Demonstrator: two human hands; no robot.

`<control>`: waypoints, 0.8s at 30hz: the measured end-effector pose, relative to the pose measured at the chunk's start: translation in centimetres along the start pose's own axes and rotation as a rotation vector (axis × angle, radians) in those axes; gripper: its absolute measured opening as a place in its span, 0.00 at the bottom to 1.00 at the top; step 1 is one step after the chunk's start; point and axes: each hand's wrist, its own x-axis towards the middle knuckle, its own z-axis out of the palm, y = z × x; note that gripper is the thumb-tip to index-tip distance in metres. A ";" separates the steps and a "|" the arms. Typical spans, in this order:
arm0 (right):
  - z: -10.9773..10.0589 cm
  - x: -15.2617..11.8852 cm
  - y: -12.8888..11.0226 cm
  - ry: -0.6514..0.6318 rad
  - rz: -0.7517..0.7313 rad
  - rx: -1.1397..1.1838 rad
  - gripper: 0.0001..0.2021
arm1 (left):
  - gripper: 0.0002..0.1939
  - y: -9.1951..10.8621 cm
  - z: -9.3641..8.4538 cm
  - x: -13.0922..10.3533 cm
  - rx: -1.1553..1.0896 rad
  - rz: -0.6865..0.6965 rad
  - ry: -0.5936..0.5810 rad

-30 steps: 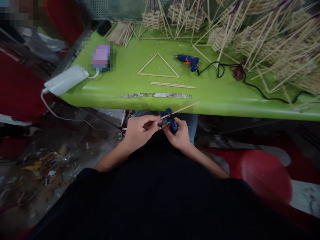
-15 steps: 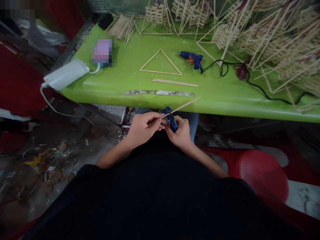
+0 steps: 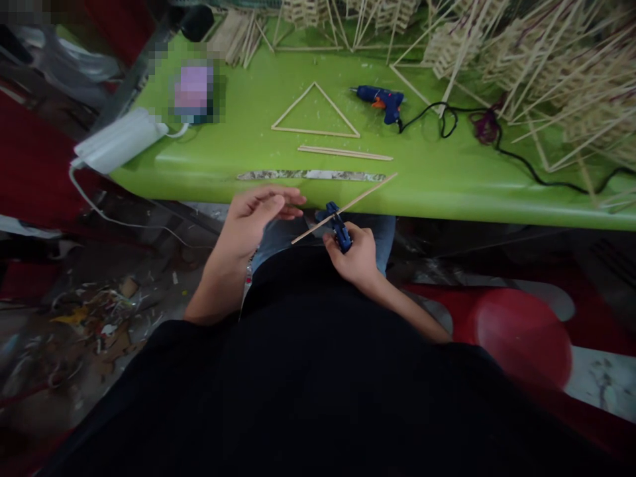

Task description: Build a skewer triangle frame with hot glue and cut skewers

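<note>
My right hand (image 3: 355, 255) is closed around a blue plier-like tool (image 3: 339, 228), in front of the table edge and above my lap. A thin wooden stick (image 3: 365, 193) lies slantwise across the jaws of the tool, its upper end over the table edge. My left hand (image 3: 256, 215) is held apart from the stick, to its left, with the fingers loosely stretched out and nothing in them. Beyond the hands lie a flat patterned strip (image 3: 311, 175), a pair of thin sticks (image 3: 342, 153) and a triangle of sticks (image 3: 315, 132) on the green table (image 3: 209, 156).
A blue glue gun (image 3: 380, 99) with a black cord lies right of the triangle. Many woven stick frames (image 3: 536, 86) crowd the back right. A stick bundle (image 3: 233, 36) and a white power bank-like block (image 3: 122, 140) with a cable are at left. A red stool (image 3: 521, 338) stands at right.
My left hand has let go of the stick and moved left and slightly up, its fingers opening. My right hand still grips the tool with the stick in its jaws. The view has tilted slightly.
</note>
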 end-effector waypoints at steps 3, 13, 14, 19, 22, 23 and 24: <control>0.2 -0.1 0.1 -0.003 -0.012 -0.005 0.16 | 0.23 0.3 -0.1 0.5 0.026 -0.021 -0.050; 0.3 -0.2 0.5 0.008 -0.016 -0.014 0.13 | 0.18 0.3 2.0 0.9 0.040 -0.164 -0.388; 0.3 -0.2 0.5 0.009 -0.016 -0.014 0.13 | 0.17 0.5 1.9 0.9 0.047 -0.170 -0.387; 0.3 -0.2 0.6 0.021 -0.027 -0.008 0.12 | 0.19 1.4 1.5 0.8 0.077 -0.191 -0.391; 0.3 -0.2 0.7 0.010 -0.022 -0.009 0.12 | 0.19 1.6 1.3 0.8 0.098 -0.191 -0.397; 0.3 -0.2 0.7 0.007 -0.020 -0.011 0.13 | 0.19 1.6 1.3 0.8 0.102 -0.191 -0.404; 0.3 -0.2 0.8 0.006 -0.019 -0.014 0.13 | 0.19 1.7 1.2 0.8 0.104 -0.191 -0.412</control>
